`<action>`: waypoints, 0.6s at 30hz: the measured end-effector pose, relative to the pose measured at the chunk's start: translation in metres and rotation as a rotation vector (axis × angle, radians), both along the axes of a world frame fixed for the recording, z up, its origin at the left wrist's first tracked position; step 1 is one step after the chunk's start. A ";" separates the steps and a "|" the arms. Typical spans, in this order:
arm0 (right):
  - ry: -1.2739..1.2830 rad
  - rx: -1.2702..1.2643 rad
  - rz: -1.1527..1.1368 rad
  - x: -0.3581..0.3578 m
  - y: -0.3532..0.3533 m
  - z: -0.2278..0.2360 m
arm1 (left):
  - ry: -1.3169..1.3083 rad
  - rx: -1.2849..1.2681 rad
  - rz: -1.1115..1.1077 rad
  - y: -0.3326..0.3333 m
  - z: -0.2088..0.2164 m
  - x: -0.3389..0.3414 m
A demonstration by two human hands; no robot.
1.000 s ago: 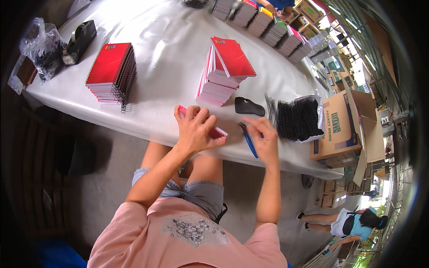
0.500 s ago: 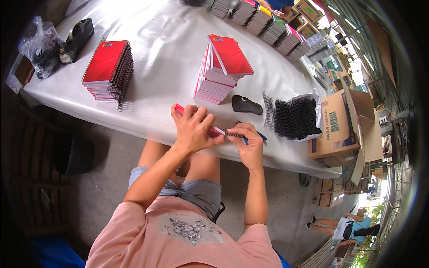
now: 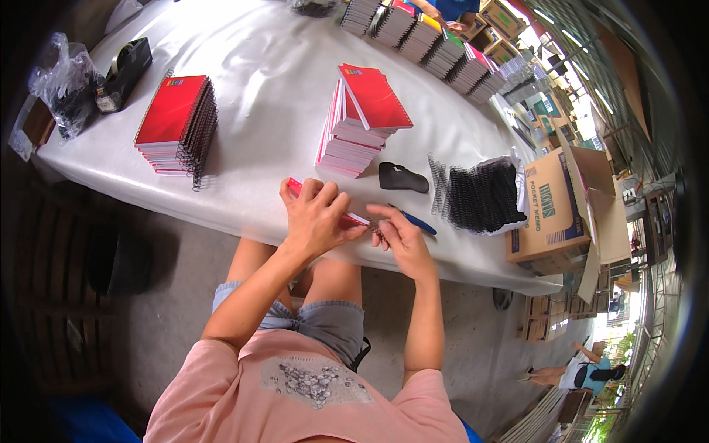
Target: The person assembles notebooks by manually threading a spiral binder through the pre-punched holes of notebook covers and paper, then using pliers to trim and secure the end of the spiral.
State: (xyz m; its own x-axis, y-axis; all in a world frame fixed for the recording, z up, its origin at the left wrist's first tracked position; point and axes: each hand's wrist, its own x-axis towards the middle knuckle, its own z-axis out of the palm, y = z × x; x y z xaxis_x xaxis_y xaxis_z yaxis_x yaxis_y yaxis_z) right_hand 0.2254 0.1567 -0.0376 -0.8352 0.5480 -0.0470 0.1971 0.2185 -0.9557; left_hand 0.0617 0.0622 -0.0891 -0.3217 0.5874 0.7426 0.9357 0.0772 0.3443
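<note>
My left hand (image 3: 316, 214) is closed round a thin red notebook (image 3: 295, 187), held on edge at the table's front. Beside the notebook's right end is my right hand (image 3: 402, 240), its index finger stretched out and the other fingers curled in at a short dark spiral coil (image 3: 376, 232). How far the coil runs into the notebook is hidden by my hands. Just behind my right hand lies a blue-handled hand tool (image 3: 419, 223). A black pouch-like object (image 3: 402, 177) is farther back, next to a tall stack of red-covered notebooks (image 3: 375, 100).
Left on the white-covered table (image 3: 251, 148) stands a stack of coil-bound red notebooks (image 3: 171, 111). Beyond it are a tape dispenser (image 3: 124, 74) and a plastic bag (image 3: 65, 88). Black coils (image 3: 484, 196) and an open carton (image 3: 550, 199) stand right. A co-worker's hand (image 3: 459, 26) is by rows of notebooks (image 3: 421, 37).
My right index finger has lifted from its pinch on the coil and stretched out. My left hand keeps its hold on the notebook. The view has shifted slightly.
</note>
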 end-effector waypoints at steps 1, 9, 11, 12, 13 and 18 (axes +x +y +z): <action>-0.082 0.080 -0.031 -0.005 -0.006 0.006 | -0.005 -0.019 0.006 -0.001 -0.002 0.000; 0.030 0.491 0.042 -0.014 -0.008 0.004 | 0.044 -0.088 -0.002 -0.007 0.003 -0.004; -0.183 0.352 0.199 -0.018 -0.002 0.016 | 0.026 -0.127 -0.018 -0.012 0.002 -0.009; -0.174 0.357 0.190 -0.017 0.008 0.018 | 0.037 -0.123 -0.025 -0.013 0.003 -0.010; -0.155 0.398 0.159 -0.014 0.024 0.019 | 0.047 -0.086 -0.049 -0.011 0.004 -0.012; -0.526 0.889 -0.090 -0.007 0.103 -0.028 | 0.033 -0.114 -0.136 -0.009 0.006 -0.008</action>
State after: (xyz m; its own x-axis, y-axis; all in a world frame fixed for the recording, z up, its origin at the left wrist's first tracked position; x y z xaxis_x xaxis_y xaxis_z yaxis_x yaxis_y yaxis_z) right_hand 0.2188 0.2595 -0.0651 -0.7806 0.6224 0.0579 0.5933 0.7668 -0.2448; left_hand 0.0535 0.0530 -0.0826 -0.2106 0.7050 0.6772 0.9507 -0.0136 0.3098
